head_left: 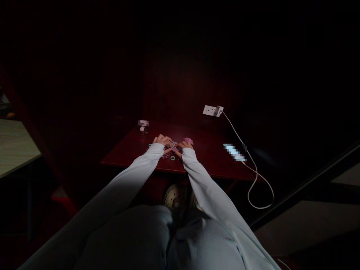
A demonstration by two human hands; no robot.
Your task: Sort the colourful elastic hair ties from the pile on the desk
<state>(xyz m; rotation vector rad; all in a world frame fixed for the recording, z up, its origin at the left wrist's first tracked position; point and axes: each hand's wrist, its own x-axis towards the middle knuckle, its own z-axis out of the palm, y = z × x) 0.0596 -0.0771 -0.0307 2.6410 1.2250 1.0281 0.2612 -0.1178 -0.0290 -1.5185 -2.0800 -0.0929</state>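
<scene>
On the dark red tabletop [208,159], my left hand [163,140] and my right hand [185,145] come close together over a loose pile of small purple and pale bands [165,156], which look like hair ties. Fingers of both hands are bent inward and closed at the pile. What they pinch is too small and dim to make out. A green ring [173,158] lies just in front, between the hands. Another pale green ring [150,145] is left of my left hand. Beyond my right hand sits a pink bunch of bands [188,141], close to its knuckles.
A small clear container [143,123] with pinkish contents stands at the back left. On the right lies a blurred-out phone [234,152], its white cable [255,168] running to a wall socket [209,110] and hanging past the edge. Shoes [174,195] are under the table.
</scene>
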